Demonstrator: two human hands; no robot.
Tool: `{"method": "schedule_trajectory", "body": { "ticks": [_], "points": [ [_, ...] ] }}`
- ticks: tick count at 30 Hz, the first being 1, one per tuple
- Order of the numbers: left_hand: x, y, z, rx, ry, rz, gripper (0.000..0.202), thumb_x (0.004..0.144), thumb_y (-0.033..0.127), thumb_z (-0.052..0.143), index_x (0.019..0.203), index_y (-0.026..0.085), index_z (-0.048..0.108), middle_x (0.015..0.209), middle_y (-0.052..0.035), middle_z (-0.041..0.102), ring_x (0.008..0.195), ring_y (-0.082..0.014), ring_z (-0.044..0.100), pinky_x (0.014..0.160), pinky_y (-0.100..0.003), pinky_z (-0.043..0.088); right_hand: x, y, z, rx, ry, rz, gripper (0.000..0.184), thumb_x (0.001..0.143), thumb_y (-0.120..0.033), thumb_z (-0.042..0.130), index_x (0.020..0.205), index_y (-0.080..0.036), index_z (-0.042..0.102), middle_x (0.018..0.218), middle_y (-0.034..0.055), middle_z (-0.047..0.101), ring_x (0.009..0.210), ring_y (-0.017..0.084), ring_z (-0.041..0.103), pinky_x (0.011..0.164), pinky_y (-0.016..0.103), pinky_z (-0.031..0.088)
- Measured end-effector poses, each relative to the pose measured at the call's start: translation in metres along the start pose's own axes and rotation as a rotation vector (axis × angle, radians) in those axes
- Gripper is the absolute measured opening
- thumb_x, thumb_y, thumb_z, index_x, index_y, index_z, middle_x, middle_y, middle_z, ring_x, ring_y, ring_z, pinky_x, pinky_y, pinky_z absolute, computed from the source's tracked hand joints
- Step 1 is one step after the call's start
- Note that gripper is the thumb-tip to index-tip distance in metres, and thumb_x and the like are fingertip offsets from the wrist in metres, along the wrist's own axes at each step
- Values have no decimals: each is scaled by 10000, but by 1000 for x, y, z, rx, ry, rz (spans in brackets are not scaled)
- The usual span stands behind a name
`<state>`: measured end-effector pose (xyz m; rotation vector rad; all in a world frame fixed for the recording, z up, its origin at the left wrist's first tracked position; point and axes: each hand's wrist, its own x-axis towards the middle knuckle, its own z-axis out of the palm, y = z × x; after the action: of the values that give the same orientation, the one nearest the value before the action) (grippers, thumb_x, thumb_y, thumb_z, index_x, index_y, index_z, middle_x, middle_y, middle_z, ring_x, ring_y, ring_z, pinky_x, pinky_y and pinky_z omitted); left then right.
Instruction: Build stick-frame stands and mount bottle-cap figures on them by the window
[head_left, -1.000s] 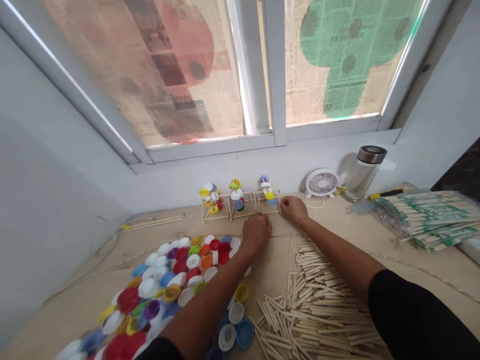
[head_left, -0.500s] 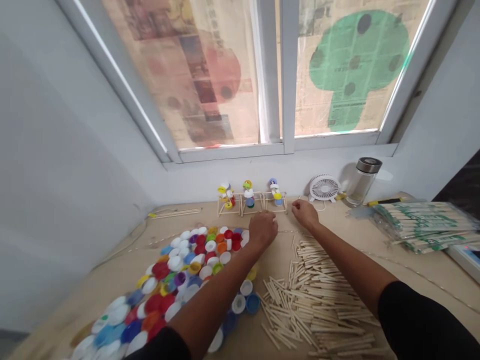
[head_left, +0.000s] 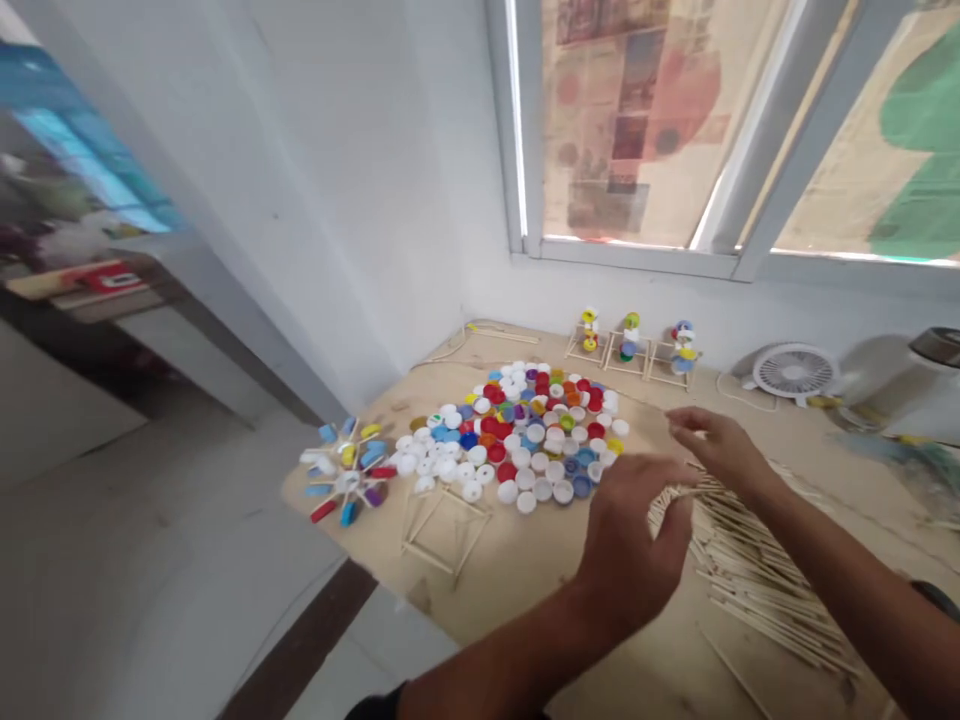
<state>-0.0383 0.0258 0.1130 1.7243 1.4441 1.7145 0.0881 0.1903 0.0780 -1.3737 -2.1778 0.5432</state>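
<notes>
My left hand point(head_left: 637, 545) is raised over the tan tabletop point(head_left: 525, 560), back towards me, fingers loosely bent with nothing seen in them; it is blurred. My right hand point(head_left: 709, 440) hovers just beyond it with its fingers stretched to the left and apart, holding nothing. Both hands are above the near end of a pile of thin wooden sticks point(head_left: 757, 570). A spread of coloured bottle caps point(head_left: 532, 430) lies to the left of the hands. Three small stick frames with caps on them point(head_left: 631, 343) stand at the back under the window.
A wheel of caps on sticks point(head_left: 349, 470) lies at the table's left corner, and a square stick frame point(head_left: 442, 525) near the front edge. A small white fan point(head_left: 791, 370) and a glass jar point(head_left: 900, 385) stand at the back right. The floor drops away to the left.
The view has swung left and pulled back. Both hands have come away from the stick frames at the back and now hover over the stick pile.
</notes>
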Motion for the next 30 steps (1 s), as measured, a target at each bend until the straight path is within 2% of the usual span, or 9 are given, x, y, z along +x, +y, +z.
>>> {"method": "schedule_trajectory", "body": {
  "ticks": [3, 6, 10, 13, 14, 18, 21, 24, 30],
  "points": [
    [-54, 3, -50, -73, -24, -151, 179, 833, 186, 524, 950, 248, 644, 934, -14, 692, 909, -141, 635, 827, -270, 508, -44, -28, 10, 147, -171, -89, 287, 776, -411, 539, 945, -243, 699, 1044, 47, 711, 954, 233, 654, 825, 339, 517],
    [-96, -12, -100, 18, 2, -354, 154, 841, 271, 519, 868, 264, 670, 852, -7, 702, 810, -148, 655, 736, -249, 522, -86, -51, 23, 294, -259, -32, 302, 768, -456, 555, 976, -293, 701, 1034, 43, 709, 940, 240, 653, 842, 363, 512],
    [-135, -54, -158, 202, 316, -638, 243, 761, 452, 574, 768, 236, 686, 774, -28, 709, 758, -201, 661, 717, -294, 538, -133, -70, 49, 415, -355, 60, 260, 764, -465, 585, 948, -333, 712, 1045, 40, 704, 937, 240, 657, 829, 346, 526],
    [-152, -87, -194, 317, 540, -710, 321, 717, 514, 575, 799, 221, 680, 808, -27, 716, 795, -216, 662, 798, -333, 527, -160, -74, 75, 508, -358, 112, 267, 787, -468, 580, 982, -334, 703, 1037, 35, 710, 954, 241, 659, 838, 337, 530],
    [-155, -96, -205, 363, 630, -724, 345, 702, 533, 569, 796, 219, 676, 785, -24, 714, 773, -217, 663, 787, -340, 530, -168, -74, 83, 537, -329, 127, 282, 796, -477, 572, 999, -328, 698, 1014, 36, 717, 938, 241, 667, 835, 335, 533],
    [-156, -122, -241, 433, 780, -756, 402, 700, 527, 540, 916, 209, 656, 834, -37, 706, 804, -227, 654, 809, -380, 515, -195, -66, 108, 498, -155, 193, 331, 806, -535, 542, 963, -300, 716, 944, 41, 735, 889, 257, 687, 780, 321, 563],
    [-148, -135, -263, 483, 880, -767, 488, 714, 505, 513, 1076, 190, 602, 1027, -75, 676, 877, -226, 637, 790, -377, 514, -205, -59, 114, 437, -73, 170, 331, 813, -522, 550, 950, -274, 721, 1010, 49, 724, 971, 257, 668, 794, 297, 561],
    [-140, -146, -280, 483, 877, -787, 569, 680, 485, 555, 1145, 156, 564, 1120, -113, 642, 882, -223, 633, 689, -332, 527, -207, -56, 115, 430, -63, 93, 336, 830, -489, 551, 963, -229, 718, 1006, 68, 723, 960, 245, 669, 791, 280, 554],
    [-129, -159, -296, 494, 835, -786, 525, 590, 421, 668, 1035, 146, 624, 815, -52, 714, 591, -166, 641, 469, -250, 495, -206, -57, 117, 416, -60, 9, 299, 871, -416, 533, 972, -194, 705, 986, 86, 722, 932, 232, 668, 781, 272, 538]
  ]
}}
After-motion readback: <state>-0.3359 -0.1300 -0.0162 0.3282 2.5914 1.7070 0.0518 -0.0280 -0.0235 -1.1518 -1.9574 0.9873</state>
